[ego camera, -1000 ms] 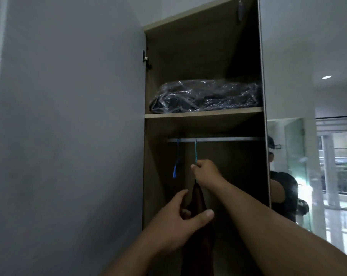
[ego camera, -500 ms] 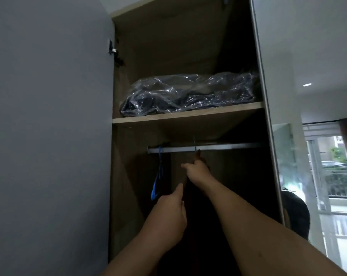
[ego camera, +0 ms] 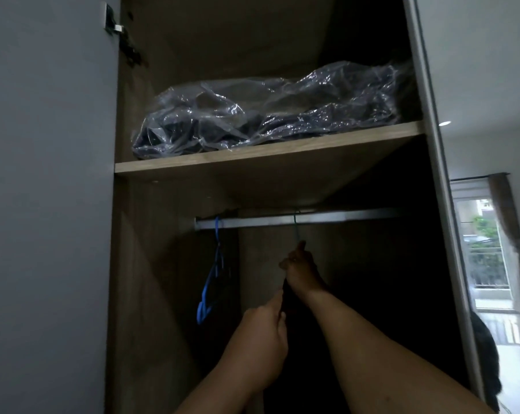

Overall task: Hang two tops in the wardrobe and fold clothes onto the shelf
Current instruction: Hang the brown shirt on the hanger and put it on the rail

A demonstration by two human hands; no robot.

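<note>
Hangers: two thin blue ones on the silver metal rail (ego camera: 342,218) — one empty (ego camera: 211,282).
Right hand (ego camera: 300,271): pinching the second hanger's (ego camera: 296,227) neck.
Left hand (ego camera: 260,339): gripping the dark hanging top (ego camera: 294,318).

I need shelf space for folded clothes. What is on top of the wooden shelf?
A crumpled clear plastic bag holding dark blue fabric fills most of the wooden shelf. What lies behind the bag is hidden.

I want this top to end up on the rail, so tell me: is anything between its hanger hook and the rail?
Nothing visible blocks it. The hanger hook already reaches the rail, with the right hand gripping just below it and the left hand holding the dark top. The blue hanger hangs apart, further left.
</note>
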